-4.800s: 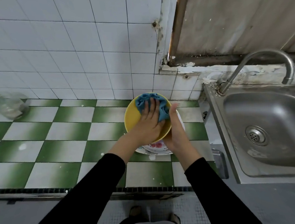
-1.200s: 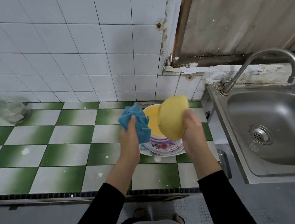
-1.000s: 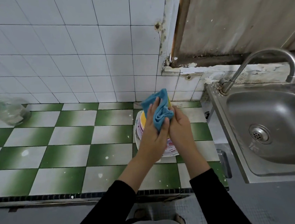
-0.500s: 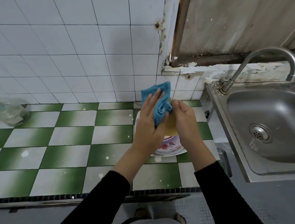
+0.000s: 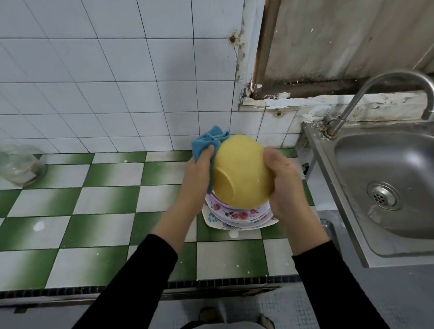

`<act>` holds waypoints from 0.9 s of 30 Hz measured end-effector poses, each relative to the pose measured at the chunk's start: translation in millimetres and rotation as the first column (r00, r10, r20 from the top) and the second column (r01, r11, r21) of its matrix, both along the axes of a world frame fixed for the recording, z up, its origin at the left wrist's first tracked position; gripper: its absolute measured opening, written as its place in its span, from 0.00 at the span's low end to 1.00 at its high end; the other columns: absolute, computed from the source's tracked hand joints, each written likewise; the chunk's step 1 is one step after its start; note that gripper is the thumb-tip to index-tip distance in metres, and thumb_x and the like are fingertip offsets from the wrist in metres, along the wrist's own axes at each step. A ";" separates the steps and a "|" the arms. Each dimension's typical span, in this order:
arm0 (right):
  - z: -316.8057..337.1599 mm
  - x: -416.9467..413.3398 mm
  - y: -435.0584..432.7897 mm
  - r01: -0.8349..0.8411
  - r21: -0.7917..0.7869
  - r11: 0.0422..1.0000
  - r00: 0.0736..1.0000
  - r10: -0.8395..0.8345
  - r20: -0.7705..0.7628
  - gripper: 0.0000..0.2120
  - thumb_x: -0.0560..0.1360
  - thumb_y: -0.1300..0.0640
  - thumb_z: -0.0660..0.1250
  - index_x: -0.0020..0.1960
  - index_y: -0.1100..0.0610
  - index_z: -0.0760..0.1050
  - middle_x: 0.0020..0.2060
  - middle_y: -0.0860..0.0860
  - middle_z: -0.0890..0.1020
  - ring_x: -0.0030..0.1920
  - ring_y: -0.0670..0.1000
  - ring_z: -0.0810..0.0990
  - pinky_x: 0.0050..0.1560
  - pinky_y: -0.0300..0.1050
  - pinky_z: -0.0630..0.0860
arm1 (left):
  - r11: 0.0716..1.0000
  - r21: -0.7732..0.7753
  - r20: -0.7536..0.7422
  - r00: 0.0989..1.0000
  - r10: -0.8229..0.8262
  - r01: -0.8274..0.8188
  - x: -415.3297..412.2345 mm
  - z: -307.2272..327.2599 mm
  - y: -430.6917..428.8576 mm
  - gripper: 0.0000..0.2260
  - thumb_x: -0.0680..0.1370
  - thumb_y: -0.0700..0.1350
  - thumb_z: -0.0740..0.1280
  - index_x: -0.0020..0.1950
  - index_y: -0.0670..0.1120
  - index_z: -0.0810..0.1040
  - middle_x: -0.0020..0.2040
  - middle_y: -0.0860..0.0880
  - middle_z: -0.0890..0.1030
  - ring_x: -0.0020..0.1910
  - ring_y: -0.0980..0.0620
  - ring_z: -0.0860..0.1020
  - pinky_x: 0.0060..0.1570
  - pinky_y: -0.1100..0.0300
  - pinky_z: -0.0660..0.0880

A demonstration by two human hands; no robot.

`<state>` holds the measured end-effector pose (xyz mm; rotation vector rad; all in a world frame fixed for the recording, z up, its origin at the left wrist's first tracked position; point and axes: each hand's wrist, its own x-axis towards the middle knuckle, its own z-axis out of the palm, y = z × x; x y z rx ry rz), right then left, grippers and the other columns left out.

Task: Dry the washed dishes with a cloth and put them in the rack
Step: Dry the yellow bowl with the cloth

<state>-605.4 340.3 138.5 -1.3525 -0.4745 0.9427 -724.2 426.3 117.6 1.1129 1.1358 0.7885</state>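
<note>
A yellow bowl point(image 5: 241, 171) is held upside down above a stack of flowered plates and bowls point(image 5: 237, 216) on the counter. My right hand point(image 5: 284, 182) grips the bowl's right side, thumb on its outer wall. My left hand point(image 5: 198, 172) holds a blue cloth point(image 5: 206, 140) against the bowl's left side; the fingers are curled round the cloth. The bowl's base ring faces me. No rack is in view.
The green-and-white checked counter point(image 5: 82, 202) runs left from the stack. Glass jars point(image 5: 14, 166) stand at the far left against the tiled wall. A steel sink point(image 5: 401, 182) with a curved tap point(image 5: 400, 82) lies to the right.
The bowl has been turned so its yellow underside faces me. The cloth has moved from the top of the bowl to its left side.
</note>
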 end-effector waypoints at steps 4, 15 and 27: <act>0.5 1.2 5.9 0.151 0.086 0.985 0.876 -0.093 -0.473 0.14 0.84 0.49 0.57 0.56 0.56 0.77 0.55 0.53 0.81 0.58 0.57 0.79 0.62 0.62 0.74 | 0.964 -0.196 0.189 0.958 0.215 -0.178 4.9 -8.9 -9.2 0.11 0.82 0.57 0.58 0.55 0.53 0.76 0.52 0.52 0.81 0.53 0.51 0.78 0.53 0.56 0.74; -9.5 -17.1 16.2 0.151 0.164 0.975 0.704 0.011 -0.710 0.23 0.85 0.48 0.52 0.68 0.63 0.73 0.63 0.61 0.80 0.63 0.60 0.79 0.67 0.57 0.72 | 0.282 0.914 -0.305 0.952 0.008 0.291 4.3 -58.5 -30.6 0.25 0.78 0.41 0.59 0.76 0.43 0.62 0.76 0.44 0.63 0.78 0.41 0.57 0.73 0.37 0.58; -1.6 -22.6 15.2 -0.061 -0.035 0.998 0.997 0.059 -0.045 0.13 0.85 0.52 0.57 0.52 0.51 0.81 0.52 0.54 0.85 0.58 0.59 0.82 0.63 0.60 0.77 | 0.295 0.880 -0.387 0.922 -0.006 0.372 1.3 -34.9 -10.1 0.23 0.80 0.46 0.60 0.75 0.43 0.65 0.75 0.45 0.67 0.75 0.45 0.63 0.71 0.41 0.64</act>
